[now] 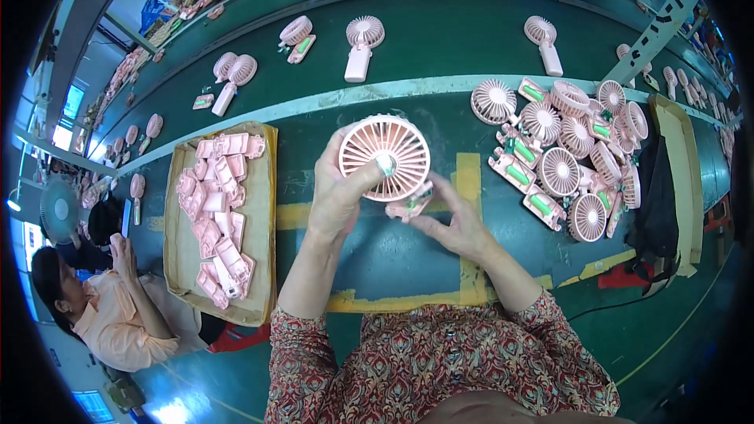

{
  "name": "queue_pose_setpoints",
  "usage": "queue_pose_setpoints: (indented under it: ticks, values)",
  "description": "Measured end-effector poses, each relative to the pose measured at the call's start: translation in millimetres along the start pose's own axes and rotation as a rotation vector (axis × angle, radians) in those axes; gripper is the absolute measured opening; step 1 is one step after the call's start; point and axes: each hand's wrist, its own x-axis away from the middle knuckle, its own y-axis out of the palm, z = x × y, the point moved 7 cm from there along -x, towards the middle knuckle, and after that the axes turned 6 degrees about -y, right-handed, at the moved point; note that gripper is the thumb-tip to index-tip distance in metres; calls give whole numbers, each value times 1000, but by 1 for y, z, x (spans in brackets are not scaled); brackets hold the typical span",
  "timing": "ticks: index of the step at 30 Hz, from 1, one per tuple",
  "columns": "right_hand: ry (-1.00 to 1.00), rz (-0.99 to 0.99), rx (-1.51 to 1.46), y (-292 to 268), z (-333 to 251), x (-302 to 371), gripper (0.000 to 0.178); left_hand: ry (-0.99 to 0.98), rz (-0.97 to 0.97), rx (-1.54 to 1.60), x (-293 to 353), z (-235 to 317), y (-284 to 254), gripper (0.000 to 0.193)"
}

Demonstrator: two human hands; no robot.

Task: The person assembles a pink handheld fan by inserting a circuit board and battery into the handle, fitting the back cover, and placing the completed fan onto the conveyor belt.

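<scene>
A pink handheld fan is held up over the middle of the bench, its round slatted grille facing me. My left hand is closed round the left side of the grille, the thumb lying across its front near the shiny hub. Below the grille, my right hand pinches the fan's short pink handle part, which looks uncovered inside. To the left, a cardboard tray holds several loose pink handle shells. On the right lies a pile of unfinished pink fans, some with green cylinders showing in their handles.
Beyond the bench runs a green conveyor belt carrying spaced-out pink fans. A metal post rises at the right, near dark cloth and another cardboard tray. At the left sits a co-worker in a peach shirt.
</scene>
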Motion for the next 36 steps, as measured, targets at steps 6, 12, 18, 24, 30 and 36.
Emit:
queue_pose_setpoints:
  ticks: [6,12,18,24,30,36]
  values:
    - [41,-410,-54,41,-10,22,56,-51,32,254,29,-20,3,49]
    - [-202,-387,193,47,-7,37,56,-87,43,325,46,-34,19,47]
    - [275,-547,-274,60,0,51,62,-75,86,353,51,-37,14,42]
    - [342,-307,-659,62,2,55,39,-12,153,403,55,-37,-10,41]
    - [575,-516,-662,71,-1,75,33,11,199,396,74,-39,-24,37]
    - [643,-363,-822,56,-1,96,36,46,179,404,94,-39,-29,41]
